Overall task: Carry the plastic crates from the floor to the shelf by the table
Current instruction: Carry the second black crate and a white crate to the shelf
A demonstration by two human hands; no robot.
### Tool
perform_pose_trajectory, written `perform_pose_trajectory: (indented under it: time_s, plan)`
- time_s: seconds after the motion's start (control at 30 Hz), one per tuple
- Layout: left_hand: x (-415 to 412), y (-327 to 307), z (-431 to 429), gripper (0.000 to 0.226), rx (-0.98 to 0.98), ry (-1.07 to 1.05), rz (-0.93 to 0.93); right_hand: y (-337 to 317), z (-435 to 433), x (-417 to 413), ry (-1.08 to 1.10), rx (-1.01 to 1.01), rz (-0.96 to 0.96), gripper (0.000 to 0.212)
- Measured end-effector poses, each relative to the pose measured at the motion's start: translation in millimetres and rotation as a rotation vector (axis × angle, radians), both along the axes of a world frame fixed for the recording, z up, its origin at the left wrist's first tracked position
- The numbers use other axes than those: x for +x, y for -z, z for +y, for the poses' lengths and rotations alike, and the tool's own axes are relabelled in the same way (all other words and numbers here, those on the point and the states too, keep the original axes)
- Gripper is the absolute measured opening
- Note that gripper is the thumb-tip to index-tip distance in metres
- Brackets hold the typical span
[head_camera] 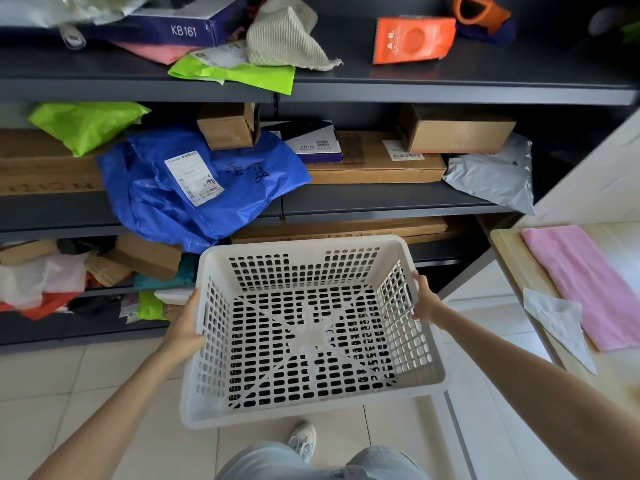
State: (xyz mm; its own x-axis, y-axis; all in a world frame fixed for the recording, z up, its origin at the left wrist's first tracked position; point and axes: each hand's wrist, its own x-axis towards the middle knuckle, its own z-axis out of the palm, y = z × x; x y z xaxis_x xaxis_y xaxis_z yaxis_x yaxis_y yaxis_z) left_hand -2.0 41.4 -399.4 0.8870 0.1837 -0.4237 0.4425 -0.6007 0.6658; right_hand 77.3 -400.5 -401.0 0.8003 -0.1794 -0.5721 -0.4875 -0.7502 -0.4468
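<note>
Single head-worn view: you look forward and steeply down from standing height, close to the shelf (346,91) ahead, the desk (512,258) at right, the floor (69,393) near.

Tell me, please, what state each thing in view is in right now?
White crate: empty, held off the floor.
Left hand: gripping its left side.
Right hand: gripping its right side.
Pink towel: flat on the table.
Blue bag: crumpled, overhanging the shelf.

blue bag (194,188), pink towel (585,285), cardboard boxes (457,131)
</note>
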Motion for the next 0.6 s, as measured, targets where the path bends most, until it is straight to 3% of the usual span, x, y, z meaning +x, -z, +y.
perform_pose_trajectory:
  time_s: [0.1,0.37,0.6]
  plan:
    - [9.4,2.5,9.8,0.095,0.129,0.07,0.116,2.2,0.3,3.2,-0.006,-0.017,0.044,0.099]
    - [38.6,-32.2,3.6,0.051,0.522,0.167,0.287,-4.4,8.7,9.1,-0.047,-0.142,0.124,0.087]
    - [35.3,-42.3,-13.7,0.053,0.589,0.151,0.316,-20.9,10.2,19.2,-0.154,-0.287,0.096,0.064]
